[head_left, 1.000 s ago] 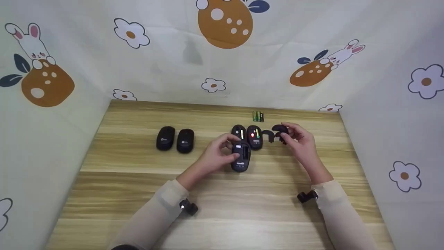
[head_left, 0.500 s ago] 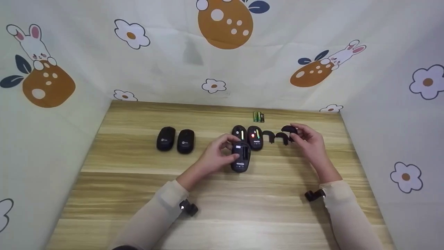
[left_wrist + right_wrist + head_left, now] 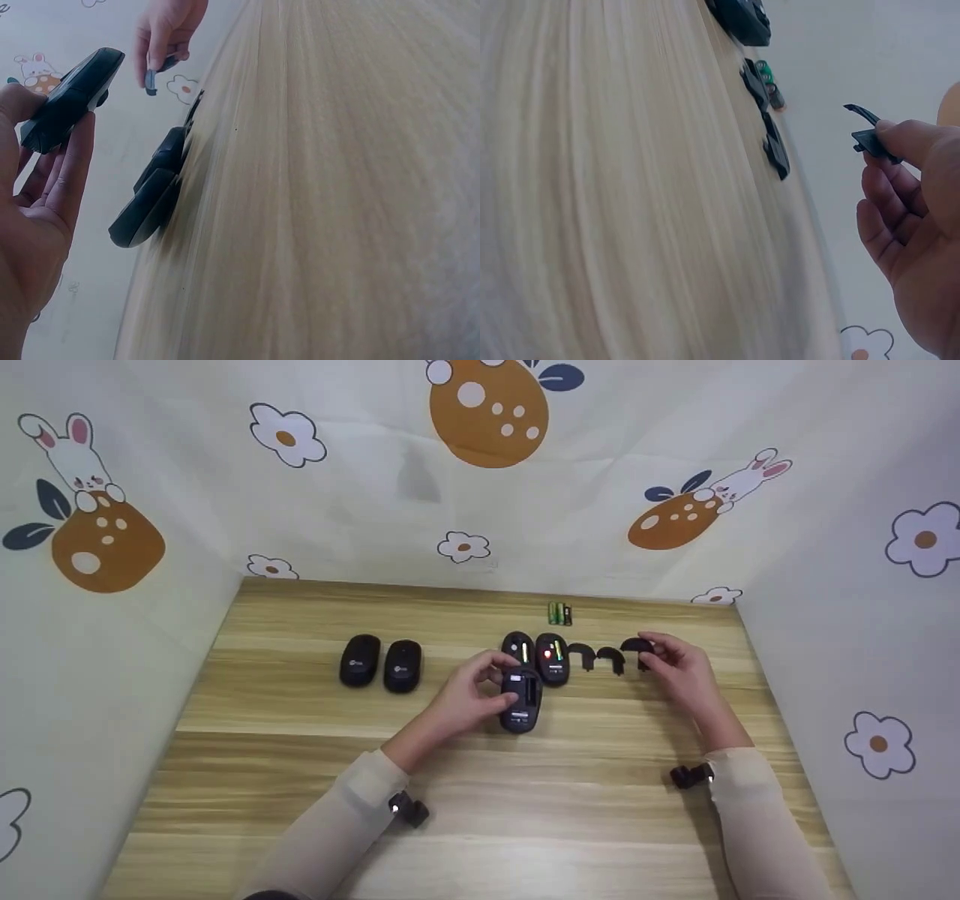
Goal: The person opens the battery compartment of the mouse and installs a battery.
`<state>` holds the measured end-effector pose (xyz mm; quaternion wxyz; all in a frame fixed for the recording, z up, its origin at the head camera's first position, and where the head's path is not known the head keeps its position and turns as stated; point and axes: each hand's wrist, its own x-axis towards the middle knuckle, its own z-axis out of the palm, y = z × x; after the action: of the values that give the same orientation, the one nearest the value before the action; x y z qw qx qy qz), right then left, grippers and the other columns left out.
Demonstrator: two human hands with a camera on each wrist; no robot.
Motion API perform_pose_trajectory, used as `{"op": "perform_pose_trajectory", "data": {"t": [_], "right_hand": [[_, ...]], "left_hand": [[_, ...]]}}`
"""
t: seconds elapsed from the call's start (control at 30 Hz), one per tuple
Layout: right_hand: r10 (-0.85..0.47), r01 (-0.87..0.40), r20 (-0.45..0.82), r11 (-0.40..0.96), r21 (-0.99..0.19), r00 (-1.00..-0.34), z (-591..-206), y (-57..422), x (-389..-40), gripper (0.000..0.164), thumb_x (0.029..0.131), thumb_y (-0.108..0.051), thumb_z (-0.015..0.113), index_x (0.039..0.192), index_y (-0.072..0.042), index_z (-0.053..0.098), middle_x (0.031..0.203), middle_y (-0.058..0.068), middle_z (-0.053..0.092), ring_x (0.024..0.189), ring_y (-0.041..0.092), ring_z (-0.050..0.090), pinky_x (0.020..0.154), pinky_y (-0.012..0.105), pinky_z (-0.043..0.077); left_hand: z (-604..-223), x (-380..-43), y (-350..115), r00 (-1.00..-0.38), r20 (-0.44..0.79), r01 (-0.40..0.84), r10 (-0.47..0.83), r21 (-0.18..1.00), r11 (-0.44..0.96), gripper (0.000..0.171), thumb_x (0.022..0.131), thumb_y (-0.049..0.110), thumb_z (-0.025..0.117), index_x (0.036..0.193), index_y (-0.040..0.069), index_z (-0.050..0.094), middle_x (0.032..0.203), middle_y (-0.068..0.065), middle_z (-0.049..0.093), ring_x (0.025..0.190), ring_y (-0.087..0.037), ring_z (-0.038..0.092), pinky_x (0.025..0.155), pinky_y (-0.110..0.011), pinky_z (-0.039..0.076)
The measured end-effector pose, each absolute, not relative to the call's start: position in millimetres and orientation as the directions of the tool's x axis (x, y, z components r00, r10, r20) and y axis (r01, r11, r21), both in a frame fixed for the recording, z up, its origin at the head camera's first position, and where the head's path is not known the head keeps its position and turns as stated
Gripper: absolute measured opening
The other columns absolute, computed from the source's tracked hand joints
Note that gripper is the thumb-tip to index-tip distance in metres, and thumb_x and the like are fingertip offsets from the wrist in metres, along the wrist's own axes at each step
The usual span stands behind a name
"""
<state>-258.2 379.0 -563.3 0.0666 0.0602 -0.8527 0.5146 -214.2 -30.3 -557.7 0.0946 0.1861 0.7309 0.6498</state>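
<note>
My left hand (image 3: 472, 690) grips a black computer mouse (image 3: 523, 714), underside up, its long battery slot uncovered. The left wrist view shows this mouse (image 3: 67, 101) raised off the table between thumb and fingers. Between thumb and fingertips of my right hand (image 3: 686, 671) is a black battery cover (image 3: 634, 645), held above the tabletop in the right wrist view. Two similar covers, one nearer the mice (image 3: 582, 651) and another beside my right hand (image 3: 611, 658), lie on the table. Behind the held mouse, two upturned mice contain batteries; the right one (image 3: 553, 666) glows red, the left one (image 3: 516, 642) is partly hidden.
Several green and black batteries (image 3: 559, 613) lie near the table's back edge. Two black mice (image 3: 359, 661) (image 3: 403, 666) sit upright on the left. Patterned cloth (image 3: 360, 510) walls in the wooden table (image 3: 420, 840) at the back and sides.
My right hand has moved right with its battery cover, leaving the second cover fully in view on the table. The left hand and its mouse have stayed nearly still.
</note>
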Motion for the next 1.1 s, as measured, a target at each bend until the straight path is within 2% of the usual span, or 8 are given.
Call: {"op": "perform_pose_trajectory", "data": {"t": [0.3, 0.53, 0.63, 0.77, 0.93, 1.1], "right_hand": [[-0.067, -0.159, 0.144, 0.471, -0.868, -0.987, -570, 393, -263, 0.036, 0.101, 0.003, 0.077, 0.137, 0.004, 0.074, 0.102, 0.021, 0.068, 0.083, 0.006, 0.061, 0.071, 0.013, 0.052], [-0.086, -0.127, 0.097, 0.525, -0.842, -0.992, -572, 396, -264, 0.037, 0.102, 0.005, 0.074, 0.138, 0.01, 0.07, 0.103, 0.026, 0.067, 0.084, 0.009, 0.058, 0.07, 0.013, 0.048], [-0.084, -0.104, 0.07, 0.541, -0.834, -0.994, -575, 398, -266, 0.037, 0.102, 0.004, 0.074, 0.139, 0.008, 0.07, 0.105, 0.025, 0.068, 0.086, 0.01, 0.059, 0.072, 0.013, 0.049], [-0.083, -0.094, 0.057, 0.565, -0.82, -0.995, -585, 406, -271, 0.036, 0.102, -0.003, 0.078, 0.138, 0.003, 0.073, 0.103, 0.021, 0.07, 0.086, 0.009, 0.06, 0.073, 0.014, 0.049], [-0.098, -0.113, 0.069, 0.581, -0.806, -0.993, -585, 407, -273, 0.037, 0.101, -0.003, 0.08, 0.137, 0.004, 0.074, 0.101, 0.022, 0.072, 0.084, 0.01, 0.061, 0.073, 0.014, 0.049], [-0.093, -0.113, 0.07, 0.622, -0.775, -0.993, -587, 409, -277, 0.038, 0.1, -0.004, 0.082, 0.136, 0.004, 0.074, 0.102, 0.021, 0.072, 0.085, 0.009, 0.063, 0.075, 0.012, 0.05]], "left_hand": [[-559, -214, -31, -0.91, 0.104, 0.147, 0.4, 0.986, 0.077, 0.05, 0.09, 0.0, 0.086, 0.135, 0.013, 0.069, 0.128, -0.007, 0.069, 0.11, -0.027, 0.07, 0.099, -0.054, 0.062], [-561, -214, -31, -0.912, 0.098, 0.148, 0.399, 0.984, 0.096, 0.048, 0.09, 0.003, 0.086, 0.134, 0.015, 0.07, 0.126, -0.004, 0.069, 0.11, -0.025, 0.07, 0.094, -0.045, 0.065], [-561, -214, -30, -0.912, 0.096, 0.146, 0.399, 0.984, 0.097, 0.048, 0.09, 0.004, 0.086, 0.134, 0.015, 0.07, 0.126, -0.004, 0.069, 0.109, -0.026, 0.069, 0.091, -0.043, 0.065], [-560, -213, -31, -0.905, 0.115, 0.159, 0.409, 0.985, 0.075, 0.048, 0.091, 0.002, 0.086, 0.135, 0.013, 0.07, 0.128, -0.006, 0.068, 0.109, -0.026, 0.069, 0.091, -0.046, 0.065], [-560, -213, -31, -0.902, 0.125, 0.164, 0.412, 0.985, 0.061, 0.048, 0.091, 0.001, 0.085, 0.135, 0.011, 0.069, 0.13, -0.007, 0.067, 0.109, -0.026, 0.07, 0.095, -0.051, 0.064], [-559, -214, -31, -0.903, 0.117, 0.161, 0.413, 0.984, 0.073, 0.048, 0.091, 0.001, 0.085, 0.135, 0.013, 0.069, 0.13, -0.006, 0.068, 0.11, -0.025, 0.07, 0.098, -0.05, 0.063]]}}
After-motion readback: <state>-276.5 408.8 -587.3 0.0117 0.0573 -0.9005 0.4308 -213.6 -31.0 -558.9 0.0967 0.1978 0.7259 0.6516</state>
